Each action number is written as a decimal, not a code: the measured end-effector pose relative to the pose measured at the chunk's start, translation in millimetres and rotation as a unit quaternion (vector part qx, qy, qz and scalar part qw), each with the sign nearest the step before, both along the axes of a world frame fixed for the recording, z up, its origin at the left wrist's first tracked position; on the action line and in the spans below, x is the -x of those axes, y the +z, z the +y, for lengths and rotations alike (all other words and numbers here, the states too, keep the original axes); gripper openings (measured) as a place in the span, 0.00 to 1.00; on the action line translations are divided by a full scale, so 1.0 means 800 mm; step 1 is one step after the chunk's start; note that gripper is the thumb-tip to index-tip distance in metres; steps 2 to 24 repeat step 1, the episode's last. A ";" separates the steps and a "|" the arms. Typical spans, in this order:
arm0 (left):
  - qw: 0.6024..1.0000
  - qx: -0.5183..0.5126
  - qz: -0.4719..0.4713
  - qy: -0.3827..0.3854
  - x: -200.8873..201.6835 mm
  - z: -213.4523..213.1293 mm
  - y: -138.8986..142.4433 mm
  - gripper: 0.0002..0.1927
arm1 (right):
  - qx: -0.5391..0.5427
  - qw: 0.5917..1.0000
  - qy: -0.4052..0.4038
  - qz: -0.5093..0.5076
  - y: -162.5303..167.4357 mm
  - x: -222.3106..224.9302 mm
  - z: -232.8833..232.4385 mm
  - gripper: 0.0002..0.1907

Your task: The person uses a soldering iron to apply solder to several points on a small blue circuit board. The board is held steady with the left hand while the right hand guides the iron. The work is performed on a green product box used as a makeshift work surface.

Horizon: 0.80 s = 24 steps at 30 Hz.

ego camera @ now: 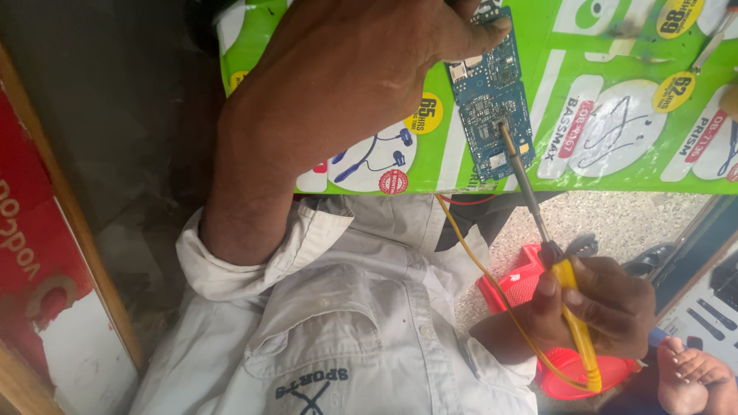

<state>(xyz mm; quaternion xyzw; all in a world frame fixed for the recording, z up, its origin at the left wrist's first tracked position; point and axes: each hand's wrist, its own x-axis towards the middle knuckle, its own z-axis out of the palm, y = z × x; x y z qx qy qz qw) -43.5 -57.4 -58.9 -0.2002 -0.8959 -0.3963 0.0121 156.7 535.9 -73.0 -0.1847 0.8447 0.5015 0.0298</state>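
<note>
- Left hand (361,69): fingers curled down, thumb pressing top edge of board (490,92), pinning it flat.
- Board: blue, long and narrow, lying on green mat (615,161), near mat's front edge, about mid-width. Small chips and solder pads across its face.
- Right hand (596,307): closed around yellow handle of iron (538,207), pen-style grip, thumb on top.
- Iron: metal shaft angled up and left from hand; tip touching board's lower half, just above a silver part near bottom end.
- Yellow cord (477,265): runs from under mat edge, curves down past shirt (346,323), loops back to handle end below right hand.
- Shirt: white, buttoned, sleeve rolled at left forearm.
- Red basket (515,284): on speckled floor below right hand, partly hidden by it.
- Bare foot (696,373): bottom right corner, whose – can't tell.
- Red and white panel (38,253) w/ wooden frame along left edge.
- Mat: glossy, printed w/ earphone pics and round yellow badges.
</note>
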 end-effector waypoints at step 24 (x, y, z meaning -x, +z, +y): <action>1.000 -0.003 0.006 -0.001 0.000 0.000 0.000 0.15 | 0.000 1.000 0.000 0.000 0.000 0.000 0.001 0.37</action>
